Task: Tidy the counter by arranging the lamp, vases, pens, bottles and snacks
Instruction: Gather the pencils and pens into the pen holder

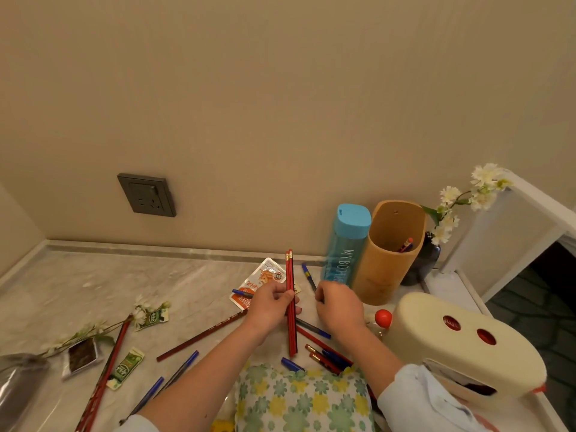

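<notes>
The marble bench (93, 282) runs along a beige wall. A cream lamp (461, 341) lies at its right end, near the front edge. A floral cushion (299, 397) sits at the front centre, between the forearms.

At the back right, against the wall, a tan holder (386, 260) stands upright with pencil ends showing inside. A blue bottle (346, 241) stands just left of it, and a dark vase (424, 263) of white flowers just right of it.

The left hand (271, 307) pinches a bundle of red pencils (291, 307) at mid-length, above the bench centre, eraser ends away from the person. The right hand (338, 304) hovers just beside it with fingers curled and blurred; whether it holds anything cannot be told.

An orange snack packet (261, 282) lies flat behind the left hand. Two green snack packets (126, 367) lie at front left. Blue pens (179, 367) and loose pencils (202, 339) lie scattered across the front.
</notes>
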